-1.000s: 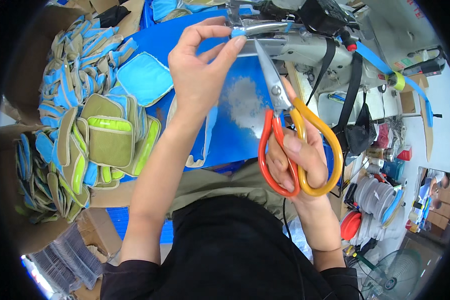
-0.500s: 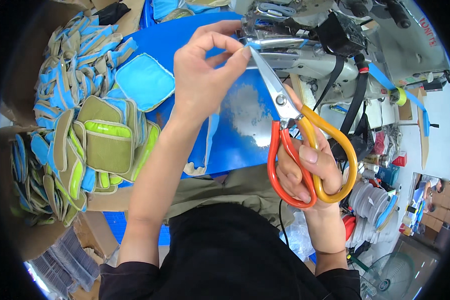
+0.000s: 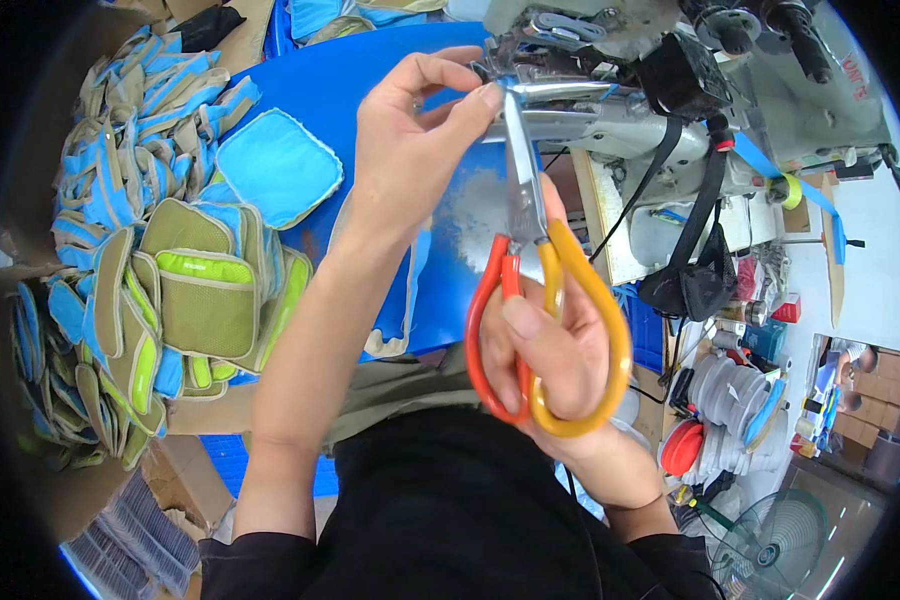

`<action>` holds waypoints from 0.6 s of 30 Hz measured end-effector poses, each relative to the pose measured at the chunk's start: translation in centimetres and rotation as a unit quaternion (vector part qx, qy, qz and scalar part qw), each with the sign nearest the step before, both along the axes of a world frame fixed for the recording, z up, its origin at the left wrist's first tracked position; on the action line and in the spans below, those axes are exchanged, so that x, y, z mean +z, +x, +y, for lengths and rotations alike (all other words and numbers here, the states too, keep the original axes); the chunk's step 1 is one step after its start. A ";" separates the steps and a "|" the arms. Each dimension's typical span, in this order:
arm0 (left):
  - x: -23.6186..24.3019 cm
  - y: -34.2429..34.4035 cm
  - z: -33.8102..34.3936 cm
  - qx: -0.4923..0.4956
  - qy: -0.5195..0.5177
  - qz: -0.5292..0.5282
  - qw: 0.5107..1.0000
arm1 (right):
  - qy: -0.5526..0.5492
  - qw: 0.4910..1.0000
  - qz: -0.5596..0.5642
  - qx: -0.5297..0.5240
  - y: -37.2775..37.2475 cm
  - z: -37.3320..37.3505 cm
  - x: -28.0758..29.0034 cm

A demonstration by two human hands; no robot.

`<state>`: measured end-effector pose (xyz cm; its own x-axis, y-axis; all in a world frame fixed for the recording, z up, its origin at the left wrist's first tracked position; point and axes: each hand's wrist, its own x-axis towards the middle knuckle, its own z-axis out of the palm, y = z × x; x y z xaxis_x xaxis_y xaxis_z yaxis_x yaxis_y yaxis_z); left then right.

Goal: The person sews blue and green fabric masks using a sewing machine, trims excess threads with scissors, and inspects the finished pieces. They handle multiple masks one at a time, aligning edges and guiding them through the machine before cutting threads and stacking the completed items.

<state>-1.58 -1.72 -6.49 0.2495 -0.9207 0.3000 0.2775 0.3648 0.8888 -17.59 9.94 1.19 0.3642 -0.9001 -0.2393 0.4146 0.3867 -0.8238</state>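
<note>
Your right hand (image 3: pixel 553 350) has its fingers curled through the red and yellow handles of the scissors (image 3: pixel 525 190), blades looking nearly closed, tips up by the sewing machine (image 3: pixel 620 135). Your left hand (image 3: pixel 412 142) has thumb and forefinger pinched on the blue strip (image 3: pixel 508 82) there. Pouches (image 3: pixel 208 310) are piled left on the surface (image 3: pixel 370 75).

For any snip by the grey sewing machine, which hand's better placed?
Right hand, likely: it holds the red-and-orange-handled steel scissors, their tips near the left hand.

Bright light, dark rim, bent edges.
</note>
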 end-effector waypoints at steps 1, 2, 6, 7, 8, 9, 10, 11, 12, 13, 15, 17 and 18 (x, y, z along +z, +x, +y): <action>-0.1 0.0 -0.2 -0.006 0.005 0.014 1.000 | 0.020 0.999 -0.032 -0.001 0.1 0.2 0.1; -0.2 0.1 -0.3 -0.012 0.009 0.027 1.000 | 0.067 0.996 -0.064 0.012 -0.3 0.0 0.8; -0.5 0.0 -0.3 -0.041 0.017 0.083 0.996 | 0.074 0.995 -0.058 -0.011 0.0 0.1 1.7; -0.3 -0.1 -0.2 -0.048 0.018 0.096 0.994 | 0.038 0.999 -0.027 -0.023 0.7 0.2 1.3; -0.2 -0.3 -0.1 -0.055 0.018 0.108 0.992 | 0.001 0.999 0.005 -0.036 1.3 0.3 0.3; -0.2 -0.3 -0.1 -0.050 0.017 0.100 0.994 | -0.035 0.998 0.037 -0.045 1.6 0.3 -0.6; -0.1 -0.4 -0.1 -0.044 0.016 0.092 0.995 | -0.048 0.997 0.038 -0.042 1.6 0.2 -0.8; -0.1 -0.5 -0.1 -0.039 0.015 0.085 0.996 | -0.061 0.997 0.039 -0.041 1.5 0.1 -1.0; -0.1 -0.6 -0.1 -0.034 0.013 0.079 0.996 | -0.073 0.996 0.048 -0.024 1.3 0.0 -0.9; -0.2 -0.6 -0.2 -0.029 0.011 0.074 0.997 | -0.085 0.995 0.056 -0.008 1.1 0.0 -0.9; -0.3 -0.6 -0.3 -0.022 0.011 0.067 0.997 | -0.079 0.997 0.014 -0.017 1.0 -0.2 -1.2; -0.4 -0.7 -0.4 -0.016 0.015 0.063 0.998 | -0.068 0.997 -0.010 -0.030 1.0 -0.2 -1.4; -0.3 -0.6 -0.4 -0.019 0.023 0.064 0.997 | -0.060 0.997 -0.014 -0.037 1.2 -0.1 -1.6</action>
